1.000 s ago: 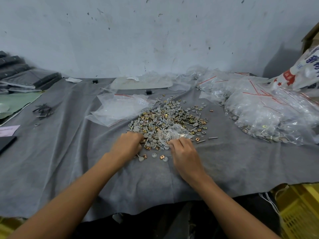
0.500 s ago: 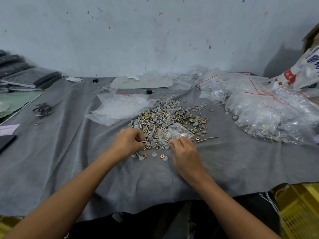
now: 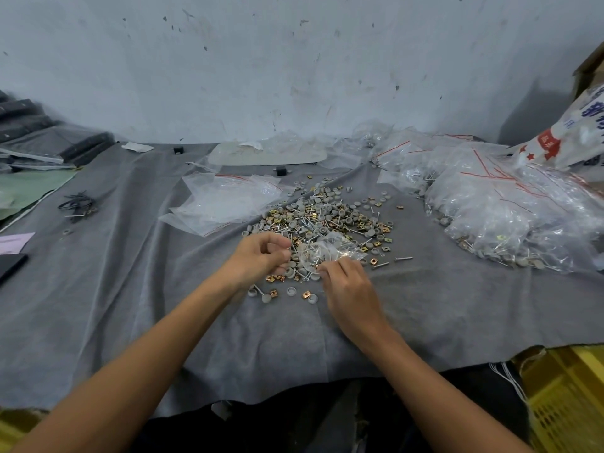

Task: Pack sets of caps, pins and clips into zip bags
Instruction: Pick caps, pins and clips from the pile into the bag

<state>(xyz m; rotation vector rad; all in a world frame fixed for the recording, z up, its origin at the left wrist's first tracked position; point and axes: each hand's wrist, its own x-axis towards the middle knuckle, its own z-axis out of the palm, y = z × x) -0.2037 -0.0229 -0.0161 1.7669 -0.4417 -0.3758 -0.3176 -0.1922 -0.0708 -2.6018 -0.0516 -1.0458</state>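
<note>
A heap of grey caps, metal pins and brass clips (image 3: 330,217) lies in the middle of the grey cloth (image 3: 130,289). On the heap's near edge sits a small clear zip bag (image 3: 330,251). My right hand (image 3: 349,289) pinches that bag's near edge. My left hand (image 3: 261,256) is curled at the bag's left side, fingertips bunched at its opening; whether it holds small parts is hidden by the fingers. A few loose caps and clips (image 3: 287,292) lie between my hands.
A stack of empty zip bags (image 3: 225,201) lies left of the heap. A big pile of filled bags (image 3: 510,204) covers the right side. Black ties (image 3: 76,204) lie far left, a yellow crate (image 3: 568,397) stands at lower right. A wall stands behind.
My left hand has lifted off the heap and moved right toward the bag's mouth. My right hand has stayed on the bag.
</note>
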